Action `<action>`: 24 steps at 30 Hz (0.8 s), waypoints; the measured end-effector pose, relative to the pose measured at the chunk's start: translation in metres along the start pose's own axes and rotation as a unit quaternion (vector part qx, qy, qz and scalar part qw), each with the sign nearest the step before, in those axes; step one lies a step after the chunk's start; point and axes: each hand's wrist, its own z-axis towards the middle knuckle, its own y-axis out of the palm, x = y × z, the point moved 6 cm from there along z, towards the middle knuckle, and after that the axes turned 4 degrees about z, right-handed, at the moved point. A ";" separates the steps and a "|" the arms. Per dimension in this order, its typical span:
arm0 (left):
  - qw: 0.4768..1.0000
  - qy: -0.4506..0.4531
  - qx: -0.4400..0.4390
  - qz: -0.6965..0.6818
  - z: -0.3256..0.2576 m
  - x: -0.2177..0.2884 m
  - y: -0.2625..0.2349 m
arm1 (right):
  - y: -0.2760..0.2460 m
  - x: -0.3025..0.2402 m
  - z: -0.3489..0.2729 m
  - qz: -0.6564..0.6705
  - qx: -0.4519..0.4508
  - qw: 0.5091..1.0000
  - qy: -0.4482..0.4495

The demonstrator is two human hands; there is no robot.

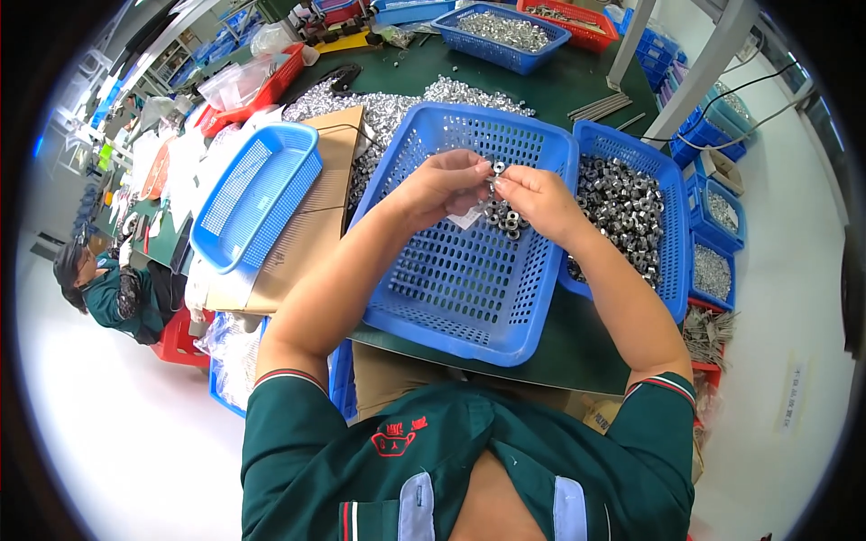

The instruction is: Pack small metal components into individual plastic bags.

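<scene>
My left hand point(444, 185) and my right hand point(539, 200) meet over a large blue slotted basket point(451, 288). Between the fingertips of both hands sits a small metal nut point(498, 168). A few more nuts point(507, 218) lie in the basket just below my hands, beside a small white slip point(467, 217). Both hands pinch at the same small part; which hand bears it I cannot tell.
A blue basket point(672, 194) full of metal nuts stands to the right. An empty blue basket point(255, 191) rests tilted on cardboard point(311, 225) to the left. Loose nuts point(388, 113) are heaped behind. More bins point(502, 34) stand at the back. A seated person point(104, 288) is far left.
</scene>
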 end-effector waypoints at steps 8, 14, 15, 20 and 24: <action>0.996 -0.041 0.067 0.043 -0.001 -0.001 -0.003 | 0.010 -0.031 -0.014 -0.311 0.073 0.924 -0.210; 0.995 -0.064 0.070 0.035 0.000 0.000 -0.003 | 0.014 -0.039 -0.019 -0.358 0.108 0.881 -0.291; 0.995 -0.042 0.064 0.062 0.000 0.003 -0.002 | 0.010 -0.032 -0.014 -0.314 0.100 0.911 -0.247; 0.988 0.060 0.069 0.123 0.001 0.014 0.005 | 0.009 0.006 0.000 0.171 -0.064 0.976 0.123; 0.998 0.030 0.034 0.040 0.002 0.013 -0.001 | 0.011 0.002 -0.001 0.238 -0.073 0.956 0.156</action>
